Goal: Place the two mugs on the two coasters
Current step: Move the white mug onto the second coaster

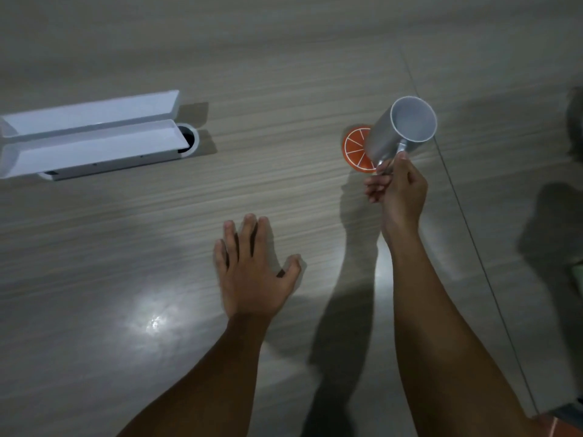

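Note:
A white mug (400,130) hangs in the air, tilted with its empty mouth toward me, over the right part of an orange-slice coaster (355,148). My right hand (397,187) grips the mug's handle from below. The mug hides the coaster's right side. Whether the mug's base touches the coaster I cannot tell. My left hand (252,269) lies flat on the table, fingers spread, holding nothing, well left of and nearer to me than the coaster. An orange patch (555,425) at the bottom right edge may be another coaster. No other mug shows.
A white cable box (91,135) with two raised lids sits in the wood-grain table (284,74) at the left, with a round grommet hole at its right end. A seam (457,197) runs diagonally across the table on the right. Dark shapes lie at the right edge.

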Motion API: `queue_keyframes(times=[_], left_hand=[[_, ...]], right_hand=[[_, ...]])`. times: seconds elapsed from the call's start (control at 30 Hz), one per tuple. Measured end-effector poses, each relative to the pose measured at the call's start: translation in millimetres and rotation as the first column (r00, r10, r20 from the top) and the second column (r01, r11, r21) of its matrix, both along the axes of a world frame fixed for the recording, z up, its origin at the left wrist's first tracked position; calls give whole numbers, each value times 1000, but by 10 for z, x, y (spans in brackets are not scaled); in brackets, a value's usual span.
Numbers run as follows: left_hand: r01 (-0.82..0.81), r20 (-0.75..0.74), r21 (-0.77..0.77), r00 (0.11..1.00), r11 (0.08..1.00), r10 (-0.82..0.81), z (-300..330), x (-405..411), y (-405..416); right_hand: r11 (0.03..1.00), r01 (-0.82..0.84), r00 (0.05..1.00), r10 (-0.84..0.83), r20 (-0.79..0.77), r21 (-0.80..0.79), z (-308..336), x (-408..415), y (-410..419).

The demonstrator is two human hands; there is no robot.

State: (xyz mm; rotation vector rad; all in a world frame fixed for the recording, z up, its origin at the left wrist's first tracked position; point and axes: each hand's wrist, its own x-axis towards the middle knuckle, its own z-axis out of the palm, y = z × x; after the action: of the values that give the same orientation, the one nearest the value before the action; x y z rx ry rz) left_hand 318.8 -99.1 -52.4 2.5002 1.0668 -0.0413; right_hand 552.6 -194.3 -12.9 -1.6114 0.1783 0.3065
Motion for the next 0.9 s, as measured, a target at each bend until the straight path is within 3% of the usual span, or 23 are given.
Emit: queue_keyframes(times=[0.23,0.6,0.8,0.9], left_hand=[[-13,17,15,1000,1000,13,-9,2,-13],[-24,39,29,999,999,23,-17,2,-20],[-25,41,37,999,999,23,-24,7,-22],[-20,31,48,999,999,19,-38,5,-17]], right_hand=[[999,-43,998,43,49,-6,10,27,8],[983,-69,992,85,89,-171,-120,-11,7],[903,41,955,90,283,-428,-122,69,-20],[901,55,935,105,339,-430,-103,97,-4]])
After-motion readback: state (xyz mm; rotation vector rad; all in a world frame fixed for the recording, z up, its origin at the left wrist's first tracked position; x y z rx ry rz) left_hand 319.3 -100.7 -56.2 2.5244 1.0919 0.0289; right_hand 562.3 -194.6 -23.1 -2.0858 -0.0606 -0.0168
